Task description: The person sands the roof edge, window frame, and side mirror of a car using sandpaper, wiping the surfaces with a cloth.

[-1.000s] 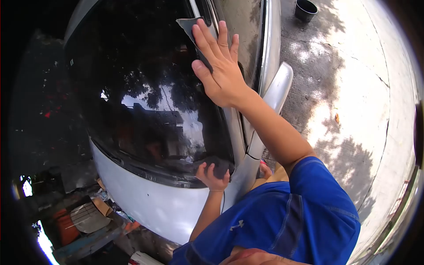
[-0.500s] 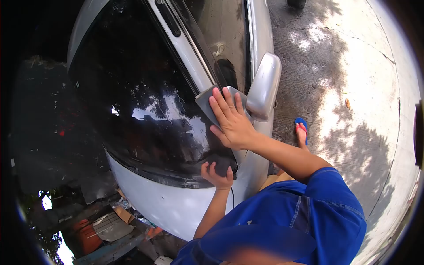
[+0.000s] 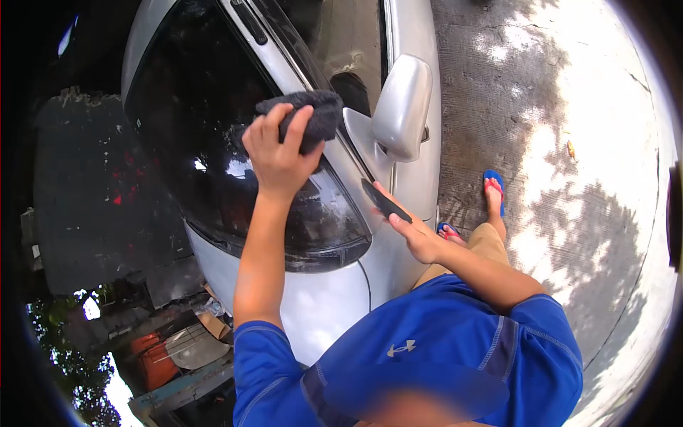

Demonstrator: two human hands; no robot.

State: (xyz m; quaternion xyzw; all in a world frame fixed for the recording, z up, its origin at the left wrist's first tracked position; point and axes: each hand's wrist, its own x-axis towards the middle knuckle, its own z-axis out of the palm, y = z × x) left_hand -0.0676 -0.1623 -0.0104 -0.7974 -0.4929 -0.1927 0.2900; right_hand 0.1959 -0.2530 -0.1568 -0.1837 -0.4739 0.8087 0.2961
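Observation:
My left hand (image 3: 277, 160) is closed round a bunched, fluffy dark grey cloth (image 3: 318, 117). The cloth lies against the pillar between the windshield (image 3: 192, 121) and the side window of a silver car. Lower and to the right, my right hand (image 3: 418, 233) grips a thin, flat dark grey pad (image 3: 384, 201), turned almost edge-on. This pad is just off the car body, below the silver side mirror (image 3: 407, 107). What the pad is made of I cannot tell.
The car's hood (image 3: 324, 302) is in front of my body. A concrete pavement (image 3: 484, 107) with patches of shade runs along the right, where my foot in a blue flip-flop (image 3: 494, 192) stands. Clutter with an orange-red object (image 3: 155, 361) lies at the lower left.
My left hand has risen from the windshield's lower corner to the pillar with the cloth. My right hand has lifted the pad off the pillar, drawn it down and tilted it on edge.

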